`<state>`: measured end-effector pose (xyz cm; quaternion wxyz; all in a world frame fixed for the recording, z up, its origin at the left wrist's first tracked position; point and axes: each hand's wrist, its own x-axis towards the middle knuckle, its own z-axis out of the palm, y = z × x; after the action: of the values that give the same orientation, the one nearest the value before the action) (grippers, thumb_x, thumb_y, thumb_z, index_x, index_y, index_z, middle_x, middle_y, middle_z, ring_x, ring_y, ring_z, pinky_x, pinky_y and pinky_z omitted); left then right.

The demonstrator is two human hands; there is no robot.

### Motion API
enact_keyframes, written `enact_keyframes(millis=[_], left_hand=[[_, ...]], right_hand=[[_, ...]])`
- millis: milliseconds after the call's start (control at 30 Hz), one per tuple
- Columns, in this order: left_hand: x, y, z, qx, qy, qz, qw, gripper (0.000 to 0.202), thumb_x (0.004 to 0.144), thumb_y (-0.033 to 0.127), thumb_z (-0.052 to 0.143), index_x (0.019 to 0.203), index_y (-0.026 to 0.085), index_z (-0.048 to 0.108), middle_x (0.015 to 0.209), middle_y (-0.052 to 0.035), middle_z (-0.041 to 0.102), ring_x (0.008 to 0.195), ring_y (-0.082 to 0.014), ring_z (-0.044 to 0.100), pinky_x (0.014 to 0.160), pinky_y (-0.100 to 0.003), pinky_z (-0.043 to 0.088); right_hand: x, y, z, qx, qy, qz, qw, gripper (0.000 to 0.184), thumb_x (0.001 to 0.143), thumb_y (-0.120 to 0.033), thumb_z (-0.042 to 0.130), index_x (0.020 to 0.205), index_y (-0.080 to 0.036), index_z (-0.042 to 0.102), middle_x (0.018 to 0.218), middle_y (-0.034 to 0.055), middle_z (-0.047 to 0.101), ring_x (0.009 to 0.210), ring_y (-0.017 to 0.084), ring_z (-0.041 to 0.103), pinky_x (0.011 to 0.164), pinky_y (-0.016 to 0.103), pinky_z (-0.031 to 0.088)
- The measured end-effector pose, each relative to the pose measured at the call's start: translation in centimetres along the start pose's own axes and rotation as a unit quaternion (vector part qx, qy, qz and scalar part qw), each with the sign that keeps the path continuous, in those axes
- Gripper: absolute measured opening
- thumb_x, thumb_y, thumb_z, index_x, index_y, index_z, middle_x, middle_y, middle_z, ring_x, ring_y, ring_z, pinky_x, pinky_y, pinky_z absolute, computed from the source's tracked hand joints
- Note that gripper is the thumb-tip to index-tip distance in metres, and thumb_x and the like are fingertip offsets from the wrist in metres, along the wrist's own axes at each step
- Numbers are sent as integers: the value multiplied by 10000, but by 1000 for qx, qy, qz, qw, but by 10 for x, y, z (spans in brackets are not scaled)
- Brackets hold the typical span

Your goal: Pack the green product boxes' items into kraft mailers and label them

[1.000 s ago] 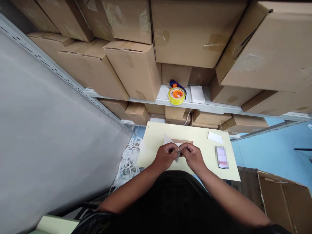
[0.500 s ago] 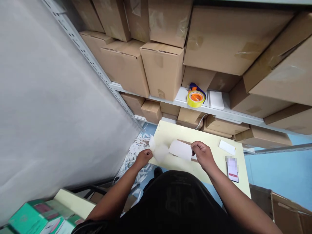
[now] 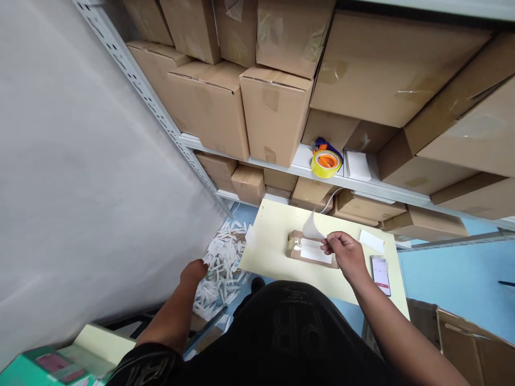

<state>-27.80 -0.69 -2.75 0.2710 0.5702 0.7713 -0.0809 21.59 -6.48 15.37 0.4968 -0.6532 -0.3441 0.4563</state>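
My right hand (image 3: pixel 346 254) pinches the corner of a thin white label sheet (image 3: pixel 314 226), which curls up over a small cardboard box (image 3: pixel 293 251). The box lies on the cream table (image 3: pixel 277 217), with clear tape at its left end and a white label (image 3: pixel 316 251) on its top. To the left, off the table, my left hand (image 3: pixel 194 271) is closed above a heap of white paper scraps (image 3: pixel 225 257) on the floor. Whatever its fingers hold, if anything, cannot be made out.
Shelves of cardboard boxes (image 3: pixel 209 102) rise behind the table. A tape dispenser with yellow tape (image 3: pixel 325 163) sits on the shelf edge. On the table's right are a phone (image 3: pixel 380 274) and a white packet (image 3: pixel 372 241). An open carton (image 3: pixel 462 343) stands at lower right.
My left hand has moved left and down, away from the table to above the scraps. The sheet in my right hand has lifted and curled, uncovering the box and its label.
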Motion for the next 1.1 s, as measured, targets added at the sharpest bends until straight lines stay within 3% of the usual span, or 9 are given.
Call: enact_keyframes(millis=[100, 233, 333, 433, 500, 567, 733, 933, 1100], left_hand=[[12, 19, -4, 5, 16, 7, 1000, 266, 800, 267, 580, 1000, 116, 669, 1067, -196, 716, 1061, -342, 660, 855, -362, 466], [-10, 94, -12, -148, 19, 126, 981, 248, 890, 348, 512, 972, 188, 682, 1050, -96, 742, 1052, -274, 675, 895, -330, 483], [-57, 173, -15, -357, -115, 150, 915, 411, 905, 555, 502, 913, 184, 679, 842, -66, 728, 770, -229, 703, 702, -311, 520], [-103, 245, -17, -460, -282, 172, 824, 594, 889, 708, 474, 866, 153, 687, 772, -85, 715, 659, -208, 691, 598, -294, 500], [-122, 281, -20, -486, -309, 179, 798, 584, 874, 704, 507, 838, 148, 684, 735, -77, 703, 619, -190, 674, 560, -275, 472], [-130, 305, -22, -483, -285, 195, 805, 442, 847, 597, 608, 775, 163, 655, 684, -45, 680, 588, -165, 641, 550, -259, 449], [-133, 324, -18, -371, -177, 289, 864, 258, 845, 390, 623, 672, 200, 596, 656, 13, 656, 646, -154, 621, 657, -266, 459], [-142, 327, 6, -292, -114, 362, 878, 352, 950, 465, 518, 747, 210, 652, 711, 9, 677, 729, -181, 628, 679, -274, 432], [-134, 329, 25, -132, -42, 356, 924, 472, 1008, 499, 430, 710, 215, 661, 704, -26, 686, 694, -194, 624, 644, -287, 370]], right_hand=[[-3, 9, -4, 5, 16, -4, 1000, 298, 799, -482, 787, 844, -194, 723, 799, 47, 749, 714, 202, 698, 729, 351, 563], [-8, 22, -11, 25, 44, -13, 999, 283, 781, -461, 809, 866, -202, 735, 809, 32, 743, 777, 212, 723, 796, 357, 566], [-11, 33, -17, 35, 72, -19, 997, 317, 744, -476, 828, 892, -210, 743, 830, 30, 747, 783, 220, 727, 791, 366, 574], [-13, 44, -24, 31, 91, -14, 995, 340, 708, -483, 841, 891, -213, 744, 784, 27, 744, 771, 230, 724, 757, 367, 573], [-14, 51, -29, 34, 96, -10, 995, 334, 702, -471, 839, 892, -213, 743, 761, 27, 740, 769, 231, 718, 744, 365, 568], [-16, 56, -36, 39, 96, -12, 995, 314, 704, -445, 832, 895, -213, 740, 758, 27, 735, 756, 221, 703, 739, 360, 558], [-20, 64, -50, 82, 69, -17, 994, 234, 758, -398, 771, 912, -227, 730, 810, 15, 714, 761, 199, 666, 773, 359, 541], [-8, 81, -59, 47, 101, 24, 993, 253, 748, -421, 794, 780, -226, 636, 690, -30, 593, 646, 157, 542, 643, 296, 450], [12, 106, -63, -71, 111, 19, 991, 211, 803, -431, 685, 800, -234, 608, 696, -30, 566, 646, 163, 510, 623, 286, 414]])
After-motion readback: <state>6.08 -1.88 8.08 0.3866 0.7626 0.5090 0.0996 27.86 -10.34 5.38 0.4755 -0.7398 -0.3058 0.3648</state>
